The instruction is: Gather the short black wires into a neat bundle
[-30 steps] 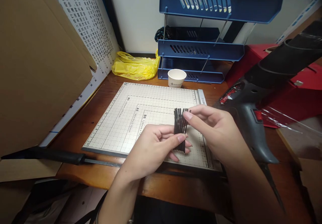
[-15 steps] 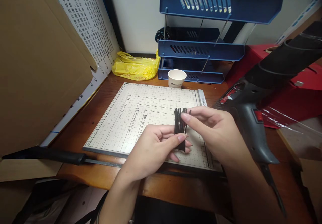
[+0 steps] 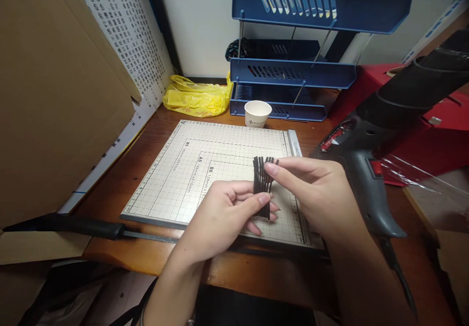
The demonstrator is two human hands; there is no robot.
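Note:
A bundle of thin black strips [image 3: 259, 179] stands upright above the cutting board, spread a little at the top and closer together lower down. My left hand [image 3: 229, 213] is closed on its lower part, thumb across the front and fingers behind. At the upper right edge, my right hand [image 3: 317, 186] pinches one or more strips between thumb and index finger. Just what the strips are made of cannot be told. Beneath both hands lies the cream paper trimmer board [image 3: 164, 179] with printed grid lines.
The trimmer's black-handled arm [image 3: 88, 228] runs along the front left. Behind the board are a white paper cup [image 3: 258, 113], a yellow plastic bag [image 3: 198, 98] and a blue tiered tray [image 3: 293, 73]. A heat gun [image 3: 373, 169] stands at right before a red box [image 3: 414, 130]. Cardboard [image 3: 58, 86] rises at left.
The hands have barely moved. At the top, the black strips look slightly more spread, and the bundle sits a touch higher.

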